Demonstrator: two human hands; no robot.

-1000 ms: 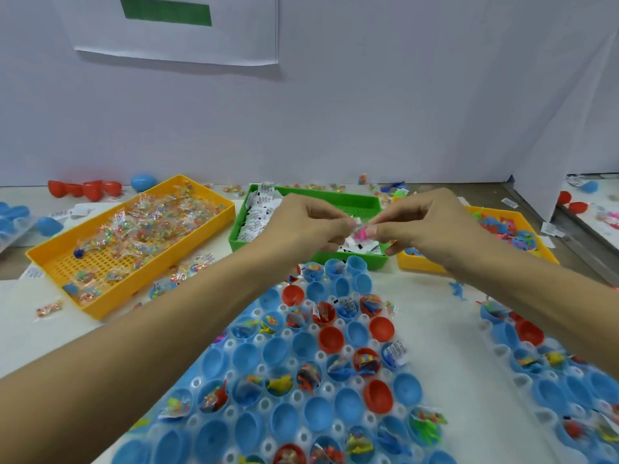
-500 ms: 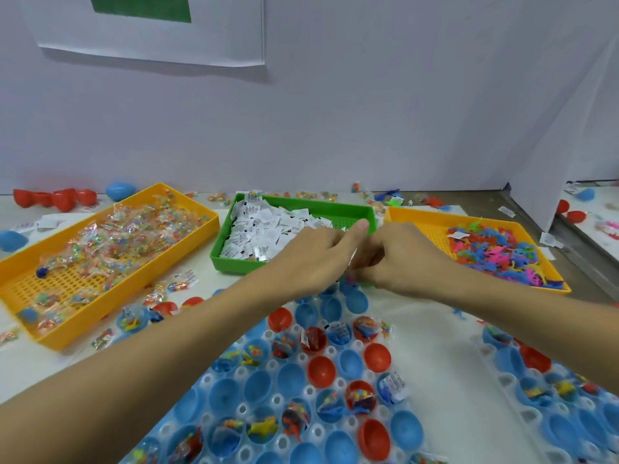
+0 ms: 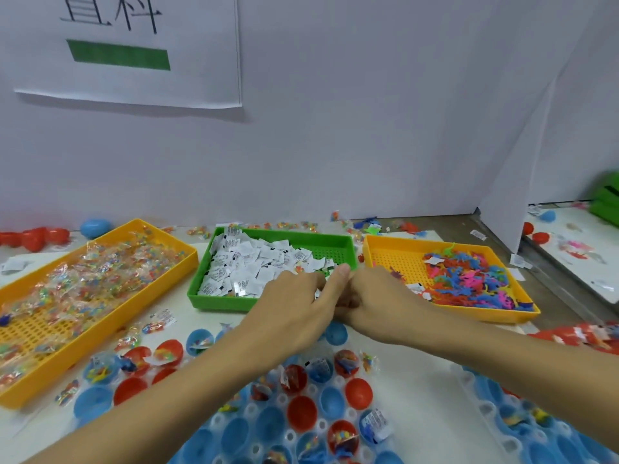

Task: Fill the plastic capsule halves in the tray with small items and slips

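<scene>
Capsule tray (image 3: 268,426): a white-and-blue holder at the bottom centre of the frame, its sockets seated with blue and red capsule halves (image 3: 301,411); several hold small toys or folded slips, others look bare inside.
Left hand (image 3: 294,309): comes in from the lower left, back upward, over the far end of the tray and the near right corner of the green tray; the thumb is stretched forward, touching the right hand. Its fingers are hidden underneath, so I cannot tell what, if anything, it has.
Right hand (image 3: 375,303): comes in from the lower right and meets the left one just in front of the green tray; fingers tucked under, grip not visible.
Green tray (image 3: 214,301): centre of the frame, heaped with white printed slips (image 3: 248,266).
Left orange tray (image 3: 100,326): full of small clear packets with coloured bits.
Right orange tray (image 3: 482,313): a pile of pink, blue and orange toy figures (image 3: 469,279).
Desk (image 3: 408,390): white, with loose capsule halves and packets at lower left, and a second holder at the lower right edge.
Wall sheet (image 3: 134,48): upper left, paper with a green bar.
</scene>
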